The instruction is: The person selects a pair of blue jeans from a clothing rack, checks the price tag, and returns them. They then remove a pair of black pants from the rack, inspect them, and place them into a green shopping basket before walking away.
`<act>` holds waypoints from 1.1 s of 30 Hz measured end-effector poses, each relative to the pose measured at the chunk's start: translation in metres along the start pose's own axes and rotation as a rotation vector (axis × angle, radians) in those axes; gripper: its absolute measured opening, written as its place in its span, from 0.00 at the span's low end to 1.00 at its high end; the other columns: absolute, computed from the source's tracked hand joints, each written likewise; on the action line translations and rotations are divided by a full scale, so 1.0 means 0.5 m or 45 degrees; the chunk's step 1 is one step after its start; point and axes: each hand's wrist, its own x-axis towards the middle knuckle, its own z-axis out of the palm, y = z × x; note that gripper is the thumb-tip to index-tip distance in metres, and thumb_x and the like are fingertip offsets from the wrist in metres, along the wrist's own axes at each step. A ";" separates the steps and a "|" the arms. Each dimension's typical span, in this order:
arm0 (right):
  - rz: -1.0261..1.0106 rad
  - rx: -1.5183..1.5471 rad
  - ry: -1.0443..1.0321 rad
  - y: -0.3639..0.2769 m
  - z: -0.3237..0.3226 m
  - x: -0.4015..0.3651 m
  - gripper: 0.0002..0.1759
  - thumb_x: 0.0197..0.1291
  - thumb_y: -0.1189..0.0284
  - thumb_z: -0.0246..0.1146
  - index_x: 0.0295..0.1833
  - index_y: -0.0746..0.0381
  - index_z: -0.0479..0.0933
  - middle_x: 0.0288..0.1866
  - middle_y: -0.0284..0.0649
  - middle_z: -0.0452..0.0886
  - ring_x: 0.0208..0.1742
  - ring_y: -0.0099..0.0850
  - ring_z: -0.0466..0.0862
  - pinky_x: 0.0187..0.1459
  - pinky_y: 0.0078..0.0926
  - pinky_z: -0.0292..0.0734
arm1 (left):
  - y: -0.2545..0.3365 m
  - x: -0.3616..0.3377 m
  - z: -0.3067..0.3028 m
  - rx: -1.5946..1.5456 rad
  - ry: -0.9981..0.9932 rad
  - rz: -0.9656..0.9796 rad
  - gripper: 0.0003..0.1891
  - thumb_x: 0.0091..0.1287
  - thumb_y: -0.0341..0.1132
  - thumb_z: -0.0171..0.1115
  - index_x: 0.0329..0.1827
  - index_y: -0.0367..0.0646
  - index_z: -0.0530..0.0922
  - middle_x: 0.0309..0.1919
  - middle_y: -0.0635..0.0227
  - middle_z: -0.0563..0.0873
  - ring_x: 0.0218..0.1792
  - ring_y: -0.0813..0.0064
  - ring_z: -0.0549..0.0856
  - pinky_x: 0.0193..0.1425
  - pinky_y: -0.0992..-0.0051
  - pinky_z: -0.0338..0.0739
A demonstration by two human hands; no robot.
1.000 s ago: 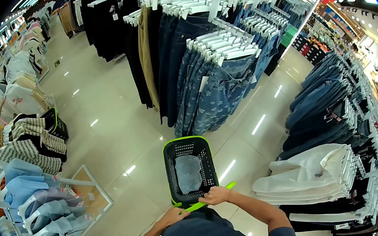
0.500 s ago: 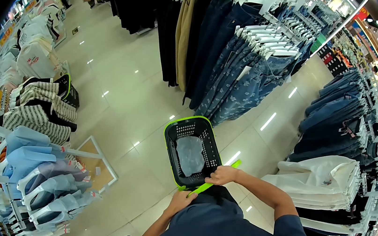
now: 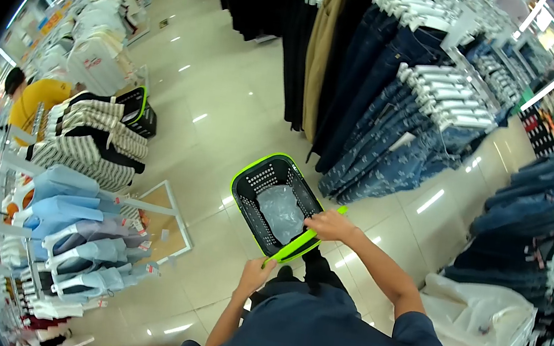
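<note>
A black shopping basket (image 3: 243,205) with a bright green rim hangs in front of my body, above the tiled floor. Its green handle (image 3: 294,246) runs along the near side. My right hand (image 3: 328,225) is closed around the handle's right part. Lower down, my left hand (image 3: 255,275) has its fingers closed at the handle's left end. Inside the basket lies a clear, crinkled plastic package (image 3: 280,212); its contents cannot be made out.
Ahead stands a rack of jeans (image 3: 391,142) and dark trousers. Folded-over white trousers (image 3: 480,322) hang at right. Blue tops (image 3: 71,217) on a rack, a framed stand base (image 3: 176,230), another black basket (image 3: 149,119) and a person in yellow (image 3: 40,102) are at left.
My view has turned left, so the racks sit farther right. The basket has shifted slightly left and tilted. More of the person in yellow shows. Both hands keep hold of the handle.
</note>
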 end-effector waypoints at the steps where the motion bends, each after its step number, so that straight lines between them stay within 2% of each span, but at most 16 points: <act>1: 0.113 0.035 -0.022 0.030 -0.006 0.007 0.10 0.51 0.64 0.61 0.38 0.55 0.73 0.23 0.41 0.79 0.26 0.44 0.81 0.24 0.41 0.72 | 0.005 0.008 -0.008 0.023 0.059 -0.009 0.21 0.64 0.47 0.55 0.33 0.32 0.79 0.23 0.44 0.79 0.27 0.46 0.79 0.32 0.58 0.70; 4: 0.412 0.168 -0.095 0.080 -0.038 -0.001 0.11 0.56 0.61 0.59 0.37 0.57 0.75 0.23 0.47 0.79 0.26 0.50 0.81 0.27 0.48 0.71 | 0.030 0.052 -0.038 0.099 0.218 -0.009 0.18 0.63 0.44 0.58 0.32 0.34 0.79 0.24 0.45 0.80 0.27 0.46 0.78 0.32 0.59 0.70; 5: 0.473 0.186 -0.082 0.081 -0.028 -0.005 0.11 0.57 0.61 0.59 0.35 0.57 0.76 0.22 0.49 0.79 0.26 0.51 0.80 0.28 0.51 0.71 | 0.016 0.068 -0.036 0.174 0.280 0.025 0.15 0.61 0.43 0.60 0.33 0.38 0.80 0.29 0.51 0.81 0.34 0.51 0.79 0.41 0.60 0.70; 8: 0.518 0.238 0.052 0.079 0.008 -0.017 0.11 0.56 0.62 0.59 0.31 0.58 0.76 0.19 0.48 0.78 0.24 0.51 0.80 0.27 0.49 0.71 | 0.055 0.092 -0.056 0.371 0.373 -0.020 0.11 0.60 0.41 0.61 0.36 0.42 0.81 0.35 0.59 0.82 0.44 0.59 0.78 0.51 0.58 0.65; 10: 0.553 0.319 0.106 0.071 0.002 0.000 0.10 0.56 0.63 0.59 0.30 0.58 0.76 0.19 0.48 0.78 0.23 0.50 0.80 0.27 0.48 0.72 | 0.055 0.102 -0.063 0.412 0.444 -0.073 0.10 0.61 0.38 0.60 0.40 0.44 0.80 0.40 0.61 0.81 0.48 0.61 0.77 0.53 0.57 0.62; 11: 0.552 0.327 0.038 0.071 -0.001 0.015 0.11 0.56 0.62 0.59 0.30 0.59 0.76 0.19 0.48 0.78 0.24 0.50 0.80 0.28 0.47 0.73 | 0.054 0.101 -0.063 0.438 0.472 -0.107 0.10 0.61 0.37 0.60 0.42 0.45 0.79 0.43 0.62 0.80 0.50 0.62 0.76 0.55 0.56 0.60; 14: 0.375 0.397 -0.082 0.084 -0.042 0.061 0.13 0.54 0.60 0.60 0.32 0.60 0.77 0.20 0.48 0.79 0.27 0.50 0.81 0.30 0.47 0.74 | 0.063 0.115 -0.062 0.494 0.682 -0.185 0.10 0.63 0.33 0.58 0.46 0.45 0.77 0.48 0.58 0.77 0.52 0.59 0.75 0.56 0.55 0.60; 17: 0.313 0.544 -0.271 0.112 -0.087 0.099 0.20 0.53 0.52 0.62 0.36 0.60 0.78 0.25 0.51 0.81 0.30 0.52 0.81 0.35 0.47 0.75 | 0.069 0.154 -0.059 0.517 0.894 -0.191 0.10 0.63 0.29 0.57 0.48 0.44 0.75 0.50 0.52 0.75 0.52 0.53 0.74 0.56 0.55 0.63; 20: 0.302 0.610 -0.323 0.135 -0.110 0.132 0.25 0.52 0.48 0.62 0.37 0.61 0.79 0.25 0.52 0.81 0.30 0.52 0.81 0.36 0.46 0.75 | 0.039 0.206 -0.074 0.438 0.977 0.011 0.12 0.61 0.25 0.58 0.47 0.42 0.74 0.49 0.48 0.74 0.52 0.48 0.74 0.54 0.57 0.68; 21: 0.306 0.616 -0.330 0.146 -0.112 0.142 0.26 0.52 0.46 0.62 0.37 0.61 0.79 0.26 0.53 0.81 0.30 0.53 0.81 0.37 0.46 0.75 | 0.042 0.222 -0.089 0.425 0.940 0.038 0.12 0.59 0.25 0.58 0.47 0.41 0.74 0.48 0.48 0.74 0.51 0.48 0.74 0.52 0.58 0.69; 24: 0.284 0.530 -0.052 0.176 -0.095 0.163 0.28 0.50 0.43 0.63 0.32 0.61 0.80 0.22 0.51 0.80 0.28 0.51 0.81 0.33 0.45 0.75 | 0.059 0.253 -0.130 0.375 0.801 0.078 0.12 0.57 0.24 0.61 0.44 0.39 0.73 0.44 0.48 0.75 0.46 0.47 0.75 0.48 0.59 0.71; 26: 0.230 0.412 -0.062 0.227 -0.083 0.190 0.28 0.48 0.42 0.63 0.29 0.60 0.81 0.20 0.49 0.79 0.25 0.48 0.81 0.30 0.43 0.74 | 0.056 0.274 -0.142 0.354 0.672 0.059 0.11 0.56 0.26 0.62 0.41 0.38 0.72 0.40 0.49 0.76 0.42 0.47 0.75 0.46 0.58 0.70; 27: 0.210 0.360 -0.064 0.248 -0.079 0.203 0.28 0.48 0.42 0.64 0.28 0.59 0.81 0.19 0.48 0.79 0.24 0.47 0.81 0.28 0.42 0.73 | 0.048 0.283 -0.138 0.383 0.675 0.109 0.11 0.55 0.29 0.64 0.38 0.38 0.72 0.34 0.52 0.76 0.38 0.49 0.75 0.42 0.58 0.69; 28: 0.135 0.269 -0.006 0.270 -0.090 0.228 0.29 0.44 0.40 0.65 0.24 0.58 0.79 0.17 0.45 0.78 0.21 0.44 0.80 0.24 0.39 0.71 | 0.042 0.294 -0.137 0.442 0.669 0.151 0.11 0.56 0.32 0.64 0.38 0.39 0.72 0.32 0.54 0.75 0.37 0.50 0.74 0.41 0.57 0.68; 30: 0.048 0.173 -0.130 0.325 -0.080 0.274 0.31 0.44 0.36 0.62 0.28 0.56 0.81 0.19 0.46 0.78 0.24 0.47 0.81 0.25 0.41 0.72 | 0.034 0.324 -0.151 0.401 0.597 0.151 0.12 0.56 0.34 0.65 0.36 0.38 0.72 0.32 0.53 0.76 0.37 0.50 0.75 0.41 0.56 0.67; 33: 0.027 0.176 -0.072 0.372 -0.121 0.353 0.30 0.41 0.38 0.65 0.27 0.57 0.80 0.19 0.44 0.78 0.24 0.45 0.80 0.25 0.40 0.71 | 0.032 0.406 -0.214 0.209 0.436 0.160 0.13 0.58 0.38 0.64 0.31 0.37 0.72 0.28 0.52 0.78 0.35 0.49 0.76 0.39 0.56 0.67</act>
